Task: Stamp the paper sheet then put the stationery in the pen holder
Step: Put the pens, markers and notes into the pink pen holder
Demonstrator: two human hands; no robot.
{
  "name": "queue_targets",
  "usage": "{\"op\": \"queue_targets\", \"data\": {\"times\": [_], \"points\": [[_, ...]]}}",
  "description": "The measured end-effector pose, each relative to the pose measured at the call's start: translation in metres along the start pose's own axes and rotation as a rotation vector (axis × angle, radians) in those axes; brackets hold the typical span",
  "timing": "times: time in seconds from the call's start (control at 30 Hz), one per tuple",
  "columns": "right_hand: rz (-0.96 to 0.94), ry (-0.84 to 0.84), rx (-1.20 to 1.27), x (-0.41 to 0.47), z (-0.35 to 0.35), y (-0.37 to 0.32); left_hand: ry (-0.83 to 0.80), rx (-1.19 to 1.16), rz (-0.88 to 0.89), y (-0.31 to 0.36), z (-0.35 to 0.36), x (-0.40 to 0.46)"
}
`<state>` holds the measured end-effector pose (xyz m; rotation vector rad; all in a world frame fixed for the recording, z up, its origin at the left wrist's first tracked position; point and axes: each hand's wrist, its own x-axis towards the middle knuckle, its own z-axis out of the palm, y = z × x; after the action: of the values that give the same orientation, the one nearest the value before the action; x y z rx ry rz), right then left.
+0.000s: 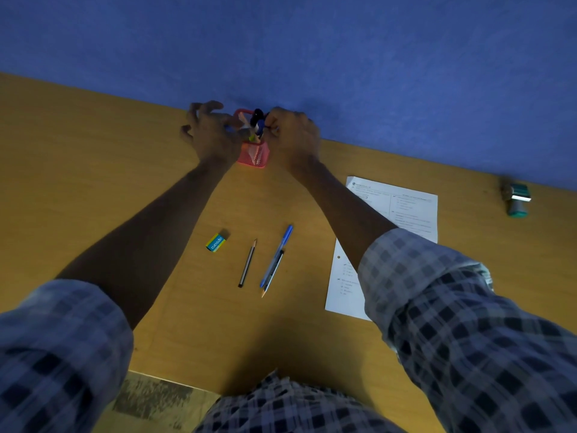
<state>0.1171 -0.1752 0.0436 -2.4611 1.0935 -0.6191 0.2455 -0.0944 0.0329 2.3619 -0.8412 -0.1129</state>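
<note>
The wide yellow-brown wooden bench (93, 170) runs up to a blue wall (312, 42), and both bare forearms, checked sleeves rolled back, reach across it to the far edge. The white printed paper sheet (415, 210) lies flat to the right, partly under the right forearm; whether it carries a stamp mark I cannot tell. The green-and-grey rubber stamp (516, 200) stands well apart from it, near the wall at the far right, untouched.

The step in hand looks to be the loading one: both hands work at the small red wire-mesh pen holder (254, 156), which stands by the wall and already has several pens sticking out of its top. The left hand (212, 132) sits against the holder's left side, its grip half open with outer fingers spread, thumb and forefinger seemingly nipping something blue; what that is stays unclear. The right hand (293, 135) is curled close, its grip pinched at a dark-topped pen (258, 118) at the holder's mouth.

Left on the bench, nearer the body: a blue capped ballpoint pen (279, 251) touching a grey pencil (273, 273), a dark pencil (248, 264) just beside them, and a green-and-yellow wrapped eraser (216, 242) to their left. The next move calls for freeing a hand, drawing it back and pinching these up one at a time, tips down into the holder
</note>
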Motion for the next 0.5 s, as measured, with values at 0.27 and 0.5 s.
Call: {"op": "queue_targets", "data": {"times": [0.27, 0.5], "points": [[0.011, -0.021, -0.012, -0.001, 0.006, 0.001, -0.023, 0.148, 0.142, 0.003, 0.003, -0.002], [-0.03, -0.062, -0.034, -0.003, 0.012, 0.003, -0.122, 0.205, 0.21, -0.003, 0.006, 0.002]]}}
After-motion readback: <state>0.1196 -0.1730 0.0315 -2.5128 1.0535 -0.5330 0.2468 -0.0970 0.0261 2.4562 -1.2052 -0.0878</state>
